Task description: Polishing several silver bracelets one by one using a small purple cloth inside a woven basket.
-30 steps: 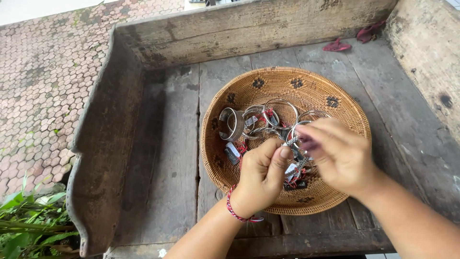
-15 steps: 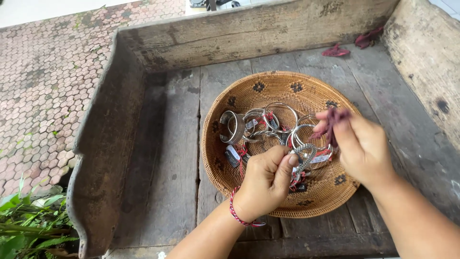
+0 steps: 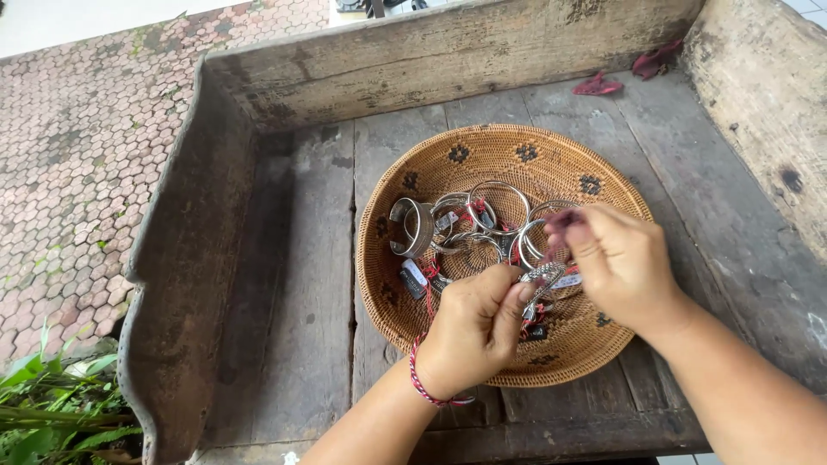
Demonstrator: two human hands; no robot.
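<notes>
Head view is being filled by a weathered wooden counter [image 3: 284, 284] with raised plank sides, on which a round woven basket [image 3: 448, 168] is being kept. Both hands are being held over the near right part of the basket. A silver bangle [image 3: 541, 277] is being pinched between thumb and fingers of the left hand [image 3: 474, 331], which is closed narrowly on it; a red and white cord bracelet [image 3: 422, 383] is being worn on that wrist. The right hand [image 3: 622, 263] is being held with fingers curled together, and something small and dark red at its fingertips is being gripped, though what it is cannot be told through the blur.

As a judgement, the bangles look tangled by their red strings and tags, so a lift of one could drag its neighbours up and spill them over the low rim; a tag could also be torn off if the two hands pull apart.

One basket is being seen. About seven or eight bangles [image 3: 500, 207] are being counted in it, one of them a wide cuff [image 3: 412, 226] at the left; the exact number cannot be told where they overlap. Two dried red petals [image 3: 599, 84] are lying at the far right corner.
</notes>
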